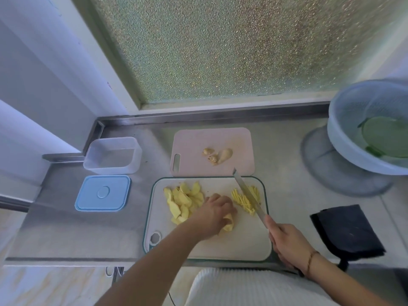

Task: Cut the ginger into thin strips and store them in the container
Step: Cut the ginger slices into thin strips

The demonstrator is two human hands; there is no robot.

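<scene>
On the white cutting board (231, 244) lies a pile of yellow ginger slices (183, 198) at the left and thin ginger strips (244, 200) at the right. My left hand (215, 214) is curled over a small stack of ginger slices (228, 224) in the board's middle. My right hand (287, 241) grips the handle of a knife (245, 191), whose blade lies over the strips, pointing away. The clear container (113, 155) stands open at the left, its blue lid (102, 193) lying in front of it.
A pink cutting board (220, 140) behind the white one holds ginger scraps (217, 155). A pale colander in a bowl (366, 129) with a green item stands at the far right. A dark folded cloth (346, 230) lies right of the board. The steel counter ends near me.
</scene>
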